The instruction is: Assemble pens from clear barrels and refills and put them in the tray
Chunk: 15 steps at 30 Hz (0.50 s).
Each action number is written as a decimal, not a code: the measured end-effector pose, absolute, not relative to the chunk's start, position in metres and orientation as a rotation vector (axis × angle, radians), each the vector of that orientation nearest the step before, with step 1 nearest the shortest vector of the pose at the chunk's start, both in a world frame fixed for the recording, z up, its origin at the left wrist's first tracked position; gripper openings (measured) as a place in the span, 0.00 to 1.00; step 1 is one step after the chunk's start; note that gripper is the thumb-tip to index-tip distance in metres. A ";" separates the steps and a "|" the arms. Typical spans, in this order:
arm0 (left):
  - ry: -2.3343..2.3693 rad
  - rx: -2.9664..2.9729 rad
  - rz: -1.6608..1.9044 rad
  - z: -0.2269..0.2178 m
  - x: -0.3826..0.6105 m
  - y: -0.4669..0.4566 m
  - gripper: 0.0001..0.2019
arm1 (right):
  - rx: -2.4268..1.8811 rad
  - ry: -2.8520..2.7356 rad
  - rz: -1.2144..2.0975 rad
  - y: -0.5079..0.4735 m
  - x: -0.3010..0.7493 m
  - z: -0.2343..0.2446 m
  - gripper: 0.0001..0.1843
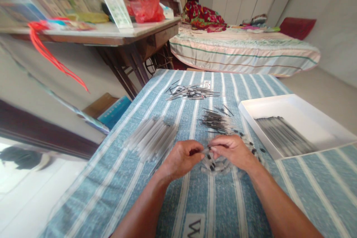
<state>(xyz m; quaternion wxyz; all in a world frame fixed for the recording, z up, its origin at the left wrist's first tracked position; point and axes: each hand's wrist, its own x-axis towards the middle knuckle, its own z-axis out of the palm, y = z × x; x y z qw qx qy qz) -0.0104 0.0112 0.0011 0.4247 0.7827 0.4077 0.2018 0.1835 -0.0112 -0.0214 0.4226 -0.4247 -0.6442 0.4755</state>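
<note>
My left hand (182,158) and my right hand (233,151) meet over the blue striped cloth (178,200), fingers pinched together on a small pen part (205,150) between them. Under and around my right hand lies a heap of small clear and black pen caps (216,166). To the left of my hands is a pile of clear pen barrels (152,137). Just beyond my hands lies a bunch of thin black refills (214,121).
A white tray (292,108) at the right holds a row of assembled pens (284,135). Another scatter of pen parts (189,91) lies farther back on the cloth. A wooden table (111,35) with clutter stands at the left, and a bed (242,50) lies behind.
</note>
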 end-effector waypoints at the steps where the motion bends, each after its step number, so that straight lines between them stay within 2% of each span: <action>1: 1.020 1.954 0.502 0.001 -0.011 0.011 0.06 | -1.063 -1.622 1.192 -0.011 0.184 -0.021 0.08; 15: 1.010 1.889 0.429 0.001 -0.011 0.012 0.08 | -1.104 -1.626 1.215 -0.011 0.183 -0.023 0.08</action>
